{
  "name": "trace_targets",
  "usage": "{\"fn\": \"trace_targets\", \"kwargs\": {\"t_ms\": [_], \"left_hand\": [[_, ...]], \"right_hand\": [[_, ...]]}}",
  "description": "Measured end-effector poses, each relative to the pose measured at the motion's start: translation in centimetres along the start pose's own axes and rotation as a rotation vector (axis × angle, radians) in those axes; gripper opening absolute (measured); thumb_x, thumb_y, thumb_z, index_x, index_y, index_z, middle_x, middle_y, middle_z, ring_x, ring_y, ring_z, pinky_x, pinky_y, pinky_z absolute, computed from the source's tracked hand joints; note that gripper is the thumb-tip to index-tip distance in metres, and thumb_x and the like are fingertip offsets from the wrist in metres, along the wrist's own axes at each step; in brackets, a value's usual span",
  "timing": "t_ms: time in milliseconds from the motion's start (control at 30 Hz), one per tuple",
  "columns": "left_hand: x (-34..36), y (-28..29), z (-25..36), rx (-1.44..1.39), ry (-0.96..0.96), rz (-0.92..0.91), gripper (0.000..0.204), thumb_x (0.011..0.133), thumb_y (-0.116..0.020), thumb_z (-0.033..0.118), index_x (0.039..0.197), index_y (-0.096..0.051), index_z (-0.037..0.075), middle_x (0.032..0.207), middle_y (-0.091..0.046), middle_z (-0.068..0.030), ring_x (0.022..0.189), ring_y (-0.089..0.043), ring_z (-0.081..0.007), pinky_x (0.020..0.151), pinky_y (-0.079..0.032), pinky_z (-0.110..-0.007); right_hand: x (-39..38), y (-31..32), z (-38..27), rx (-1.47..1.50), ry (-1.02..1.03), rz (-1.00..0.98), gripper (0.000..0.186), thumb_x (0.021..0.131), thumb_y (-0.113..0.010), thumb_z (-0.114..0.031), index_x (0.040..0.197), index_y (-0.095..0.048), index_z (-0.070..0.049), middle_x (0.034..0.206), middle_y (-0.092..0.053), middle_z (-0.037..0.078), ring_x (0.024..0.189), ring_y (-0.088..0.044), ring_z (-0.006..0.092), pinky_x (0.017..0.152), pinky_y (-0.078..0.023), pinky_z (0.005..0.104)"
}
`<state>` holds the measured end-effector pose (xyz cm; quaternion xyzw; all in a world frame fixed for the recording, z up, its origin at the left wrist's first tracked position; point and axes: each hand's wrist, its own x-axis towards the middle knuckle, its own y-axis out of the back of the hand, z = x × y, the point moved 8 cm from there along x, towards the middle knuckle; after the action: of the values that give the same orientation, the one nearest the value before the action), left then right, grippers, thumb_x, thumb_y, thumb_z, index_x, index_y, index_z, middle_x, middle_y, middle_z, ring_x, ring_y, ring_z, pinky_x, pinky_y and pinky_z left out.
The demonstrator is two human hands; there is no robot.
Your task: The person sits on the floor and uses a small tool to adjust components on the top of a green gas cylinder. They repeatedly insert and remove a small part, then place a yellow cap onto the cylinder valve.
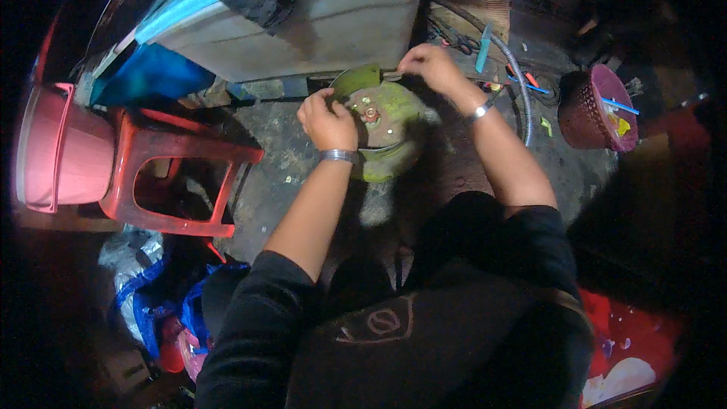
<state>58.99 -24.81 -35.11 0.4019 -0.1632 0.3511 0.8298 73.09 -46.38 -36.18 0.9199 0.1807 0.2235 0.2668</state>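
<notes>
A worn green gas cylinder (409, 110) stands on the floor in front of me, seen from above, with a raised metal collar (358, 79) and a small brass valve (371, 113) in its middle. My left hand (327, 123) is closed over the collar's left side, fingers curled and partly hidden. Beyond the cylinder's far right edge, my right hand (433, 68) pinches with thumb and forefinger near a thin, brownish strip (391, 76) by the collar; what exactly it holds is too small to tell. Small pale bits lie on the cylinder's top.
A large whitish tub (341, 26) stands behind the cylinder. To the left are a red plastic stool (174, 212) and a pink bucket (72, 153). A grey hose (522, 83), scissors (466, 44), a turquoise-handled tool (483, 49) and a purple basket (583, 117) lie to the right.
</notes>
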Motion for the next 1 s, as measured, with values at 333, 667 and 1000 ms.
{"fn": "trace_targets", "kwargs": {"t_ms": [333, 667, 1000], "left_hand": [[-0.2, 0.3, 0.0, 0.033, 0.034, -0.012, 0.026, 0.073, -0.064, 0.003, 0.098, -0.062, 0.008, 0.101, -0.062, -0.0118, 0.107, -0.051, -0.0343, 0.095, -0.041, -0.043], [-0.2, 0.3, 0.0, 0.026, 0.026, 0.008, 0.027, 0.072, -0.064, 0.003, 0.099, -0.062, 0.007, 0.102, -0.061, -0.0123, 0.108, -0.051, -0.0351, 0.096, -0.04, -0.044], [-0.3, 0.0, -0.3, 0.046, 0.058, -0.009, 0.027, 0.072, -0.065, 0.004, 0.099, -0.062, 0.008, 0.102, -0.062, -0.012, 0.108, -0.051, -0.0343, 0.096, -0.039, -0.043]], "right_hand": [[-1.9, -8.6, -6.3, -0.176, 0.145, -0.301, 0.01, 0.076, -0.066, -0.013, 0.078, -0.068, -0.003, 0.081, -0.065, 0.016, 0.075, -0.063, 0.0329, 0.068, -0.05, 0.0421], [-1.9, -9.5, -6.5, -0.032, 0.098, -0.361, 0.013, 0.078, -0.061, -0.014, 0.073, -0.067, -0.003, 0.071, -0.065, 0.014, 0.066, -0.063, 0.0335, 0.063, -0.049, 0.0427], [-1.9, -12.3, -0.9, 0.302, -0.505, -0.636, 0.008, 0.083, -0.063, -0.004, 0.091, -0.063, -0.004, 0.091, -0.07, 0.008, 0.081, -0.068, 0.0195, 0.066, -0.054, 0.036]]}}
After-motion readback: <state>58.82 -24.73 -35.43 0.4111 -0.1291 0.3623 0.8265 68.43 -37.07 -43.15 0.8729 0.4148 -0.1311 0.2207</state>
